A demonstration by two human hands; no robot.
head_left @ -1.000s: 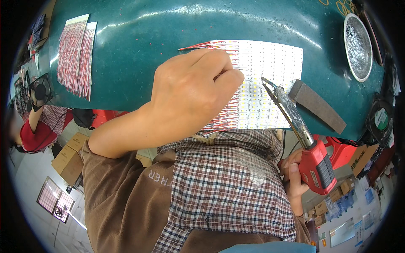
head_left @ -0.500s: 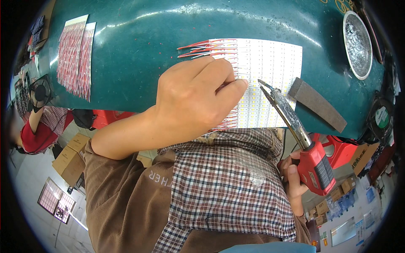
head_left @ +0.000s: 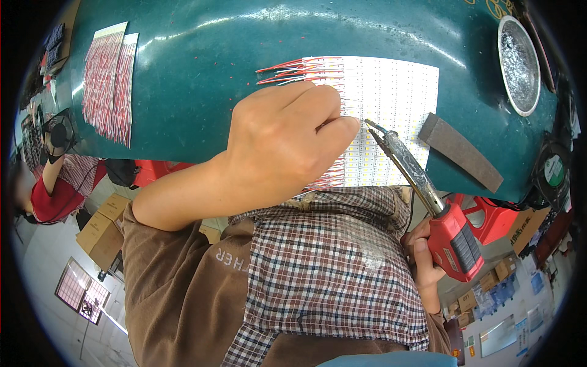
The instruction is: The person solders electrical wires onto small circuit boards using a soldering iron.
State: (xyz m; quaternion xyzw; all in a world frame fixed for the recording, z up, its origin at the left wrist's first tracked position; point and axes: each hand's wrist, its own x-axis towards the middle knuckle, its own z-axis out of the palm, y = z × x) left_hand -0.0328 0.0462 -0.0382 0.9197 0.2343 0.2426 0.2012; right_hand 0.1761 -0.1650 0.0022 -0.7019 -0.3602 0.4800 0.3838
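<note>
A white LED circuit board lies near the table's front edge, with small yellow chips in rows. Thin red and white wires stick out from its left side. My left hand is closed over the board's left part, thumb and forefinger pinched; what sits between them is hidden. My right hand grips the red handle of a soldering gun at the lower right. The gun's tip points up and left, just right of my left fingertips, over the board. Whether it touches the board I cannot tell.
A dark grey block rests against the board's right side. Farther right stand a round metal dish with silvery residue and a small fan. Wired boards lie stacked at left on the green table. Another person's arm shows far left.
The soldering gun has shifted slightly left, bringing its tip closer to my left fingertips. My left hand has hardly moved.
</note>
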